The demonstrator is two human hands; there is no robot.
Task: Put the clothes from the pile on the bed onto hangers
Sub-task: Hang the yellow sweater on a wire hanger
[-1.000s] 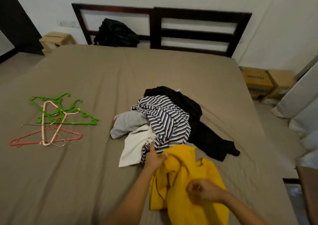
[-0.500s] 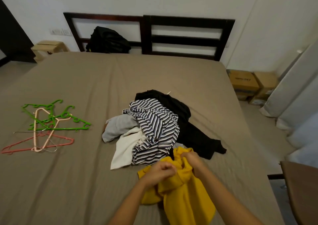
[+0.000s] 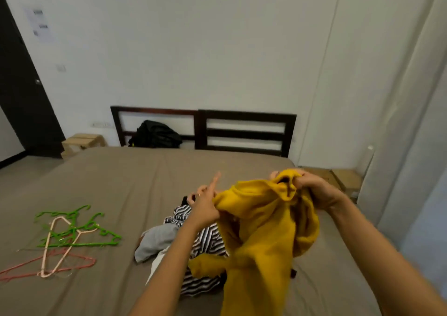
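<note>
Hands up in front of us, we hold a yellow top (image 3: 261,231) above the bed (image 3: 145,175). Our right hand (image 3: 314,190) has its fingers clenched round a bunched edge at the top's highest point. Our left hand (image 3: 205,207) pinches the edge further left, its index finger sticking straight up and free of the cloth. The top hangs down between our forearms, in front of the pile. In that pile we see a striped top (image 3: 205,240), a grey piece (image 3: 157,240) and a white piece (image 3: 154,265), all lying on the bed. Well apart to the left lie tangled hangers: green ones (image 3: 79,228) overlapping pink ones (image 3: 48,265). A black bag (image 3: 156,134) leans against the headboard (image 3: 246,132).
</note>
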